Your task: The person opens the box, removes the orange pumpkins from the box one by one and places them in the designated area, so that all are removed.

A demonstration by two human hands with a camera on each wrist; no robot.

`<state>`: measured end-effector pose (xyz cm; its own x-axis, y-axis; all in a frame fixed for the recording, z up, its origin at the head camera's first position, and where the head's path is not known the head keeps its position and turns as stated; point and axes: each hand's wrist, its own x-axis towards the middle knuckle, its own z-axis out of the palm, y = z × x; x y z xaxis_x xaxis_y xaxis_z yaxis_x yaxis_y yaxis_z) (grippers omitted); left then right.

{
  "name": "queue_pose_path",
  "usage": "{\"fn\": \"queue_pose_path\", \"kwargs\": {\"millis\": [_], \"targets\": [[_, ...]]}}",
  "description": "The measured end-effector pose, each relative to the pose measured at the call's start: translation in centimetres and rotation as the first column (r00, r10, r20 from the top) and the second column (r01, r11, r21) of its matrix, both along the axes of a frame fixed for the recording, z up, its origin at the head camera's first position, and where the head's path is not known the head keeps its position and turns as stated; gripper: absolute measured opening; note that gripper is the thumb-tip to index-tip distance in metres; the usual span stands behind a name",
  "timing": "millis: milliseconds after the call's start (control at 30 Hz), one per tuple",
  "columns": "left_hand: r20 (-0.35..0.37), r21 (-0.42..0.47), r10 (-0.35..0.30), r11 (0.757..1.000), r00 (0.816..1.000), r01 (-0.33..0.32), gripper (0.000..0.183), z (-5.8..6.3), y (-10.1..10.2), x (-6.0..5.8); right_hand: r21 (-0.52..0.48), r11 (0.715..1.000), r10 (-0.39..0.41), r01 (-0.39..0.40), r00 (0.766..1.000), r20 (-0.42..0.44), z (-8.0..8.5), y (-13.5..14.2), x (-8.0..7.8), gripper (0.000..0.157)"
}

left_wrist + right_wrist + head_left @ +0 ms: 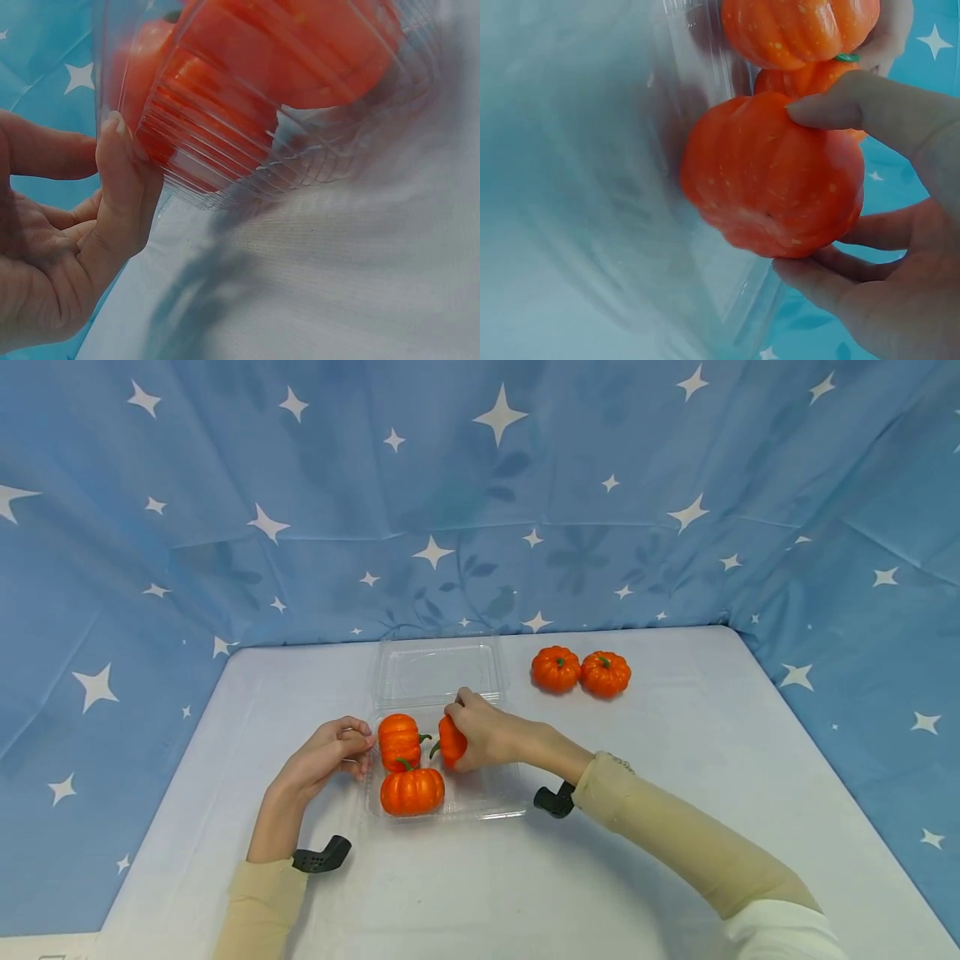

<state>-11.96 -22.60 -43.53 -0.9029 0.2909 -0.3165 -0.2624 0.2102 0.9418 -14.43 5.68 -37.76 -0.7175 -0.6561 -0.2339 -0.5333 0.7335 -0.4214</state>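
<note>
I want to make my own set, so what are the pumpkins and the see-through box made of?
The pumpkins look like glossy plastic or maybe coated foam: their smooth skins shine. The box is probably thin, clear plastic: it's see-through, with ribbed walls and glints.

Room near-right in tray, two pumpkins blocking left, lid seemingly flat behind

Table: bright, soft shadow below right sleeve
Box: thin glare along front edge
Left wrist view: dim
Right wrist view: bluish, hazy left
</note>
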Motion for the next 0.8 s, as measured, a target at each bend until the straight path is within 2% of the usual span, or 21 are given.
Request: {"fn": "queue_pose_path", "kwargs": {"millis": [333, 533, 667, 800], "targets": [[-0.001, -0.014, -0.004, 1.0, 1.0, 0.004, 0.021, -0.2, -0.3, 0.0, -0.078, 0.996, -0.032, 0.039, 0.996, 0.083, -0.7, 1.9, -0.2, 0.074], [-0.003, -0.01, -0.009, 1.0, 1.0, 0.009, 0.023, -0.3, -0.2, -0.1, -0.122, 0.992, -0.001, 0.006, 0.999, 0.043, -0.9, 3.0, -0.2, 0.075], [-0.001, -0.009, -0.008, 1.0, 1.0, 0.008, 0.022, -0.3, -0.2, -0.1, -0.199, 0.98, 0.024, -0.021, 1.0, 0.011, -1.2, 3.8, -0.3, 0.069], [-0.001, -0.012, -0.007, 1.0, 1.0, 0.007, 0.022, -0.2, -0.1, -0.1, -0.275, 0.961, 0.02, -0.013, 1.0, 0.023, -1.5, 4.7, -0.5, 0.071]]}}
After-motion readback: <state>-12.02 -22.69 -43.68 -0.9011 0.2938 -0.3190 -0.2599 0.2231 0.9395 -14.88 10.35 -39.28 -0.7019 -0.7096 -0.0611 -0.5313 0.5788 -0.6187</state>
